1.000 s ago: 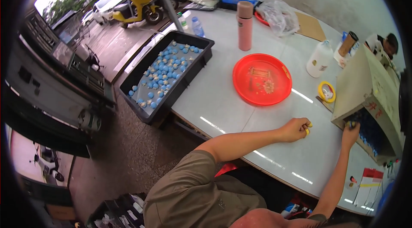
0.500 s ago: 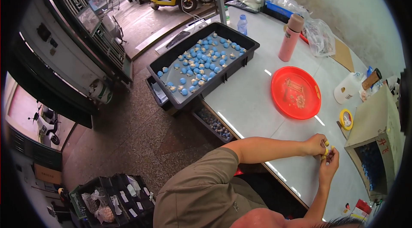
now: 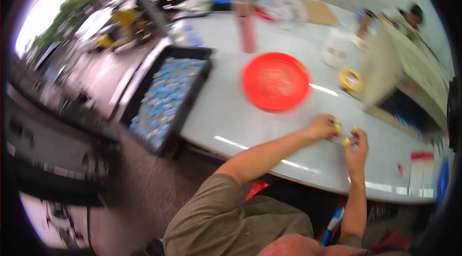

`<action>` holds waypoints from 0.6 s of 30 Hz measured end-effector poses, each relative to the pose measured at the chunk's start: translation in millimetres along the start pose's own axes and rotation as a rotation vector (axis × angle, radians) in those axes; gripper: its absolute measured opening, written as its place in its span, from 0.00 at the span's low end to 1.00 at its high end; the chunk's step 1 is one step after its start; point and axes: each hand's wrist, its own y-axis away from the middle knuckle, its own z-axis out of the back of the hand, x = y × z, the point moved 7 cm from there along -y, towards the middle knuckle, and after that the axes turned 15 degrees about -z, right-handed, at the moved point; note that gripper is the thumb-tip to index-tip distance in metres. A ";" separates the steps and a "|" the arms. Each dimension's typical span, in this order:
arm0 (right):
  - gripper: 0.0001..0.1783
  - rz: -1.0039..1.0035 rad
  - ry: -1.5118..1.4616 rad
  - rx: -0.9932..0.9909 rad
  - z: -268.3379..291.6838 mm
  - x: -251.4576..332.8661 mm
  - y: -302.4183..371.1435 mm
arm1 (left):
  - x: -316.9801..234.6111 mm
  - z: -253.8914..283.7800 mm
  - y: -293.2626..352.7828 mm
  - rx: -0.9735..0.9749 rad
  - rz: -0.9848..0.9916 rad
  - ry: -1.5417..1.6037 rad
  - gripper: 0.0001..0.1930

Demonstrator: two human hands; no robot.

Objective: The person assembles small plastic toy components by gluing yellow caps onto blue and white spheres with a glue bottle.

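Over the near right part of the white table (image 3: 216, 116), both of my hands are held a short way apart, with yellow wraps on some fingertips. My left hand (image 3: 323, 128) is closed in a pinch; whatever it grips is too small and blurred to name. Curled fingers on my right hand (image 3: 356, 147) close around a small greyish piece that I cannot make out. Beyond my hands lies a round red tray (image 3: 248, 87) with a pale pattern on its bottom. A beige box (image 3: 380, 70), open toward me with small blue pieces inside, stands to their right.
At the left edge sits a black crate (image 3: 195, 97) of many blue balls with pale parts. A pink flask (image 3: 247, 29), a white container (image 3: 335, 49) and a yellow tape roll (image 3: 350, 80) stand farther back. A person (image 3: 413, 16) shows partly behind the box.
The view has swung to the right and blurred, so the table and crate appear shifted left. My hands, close together before, are now farther apart.
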 end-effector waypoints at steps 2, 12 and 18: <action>0.16 0.061 -0.032 -0.157 19.0 -9.3 4.4 | -11.2 12.9 4.8 0.004 0.045 -0.051 0.13; 0.32 -0.506 0.321 -1.077 232.5 -149.7 86.2 | -19.7 -8.2 20.8 0.025 0.158 -0.027 0.15; 0.23 -0.105 0.003 -0.826 205.7 -42.7 51.6 | -23.0 -4.0 28.2 0.012 0.198 -0.037 0.16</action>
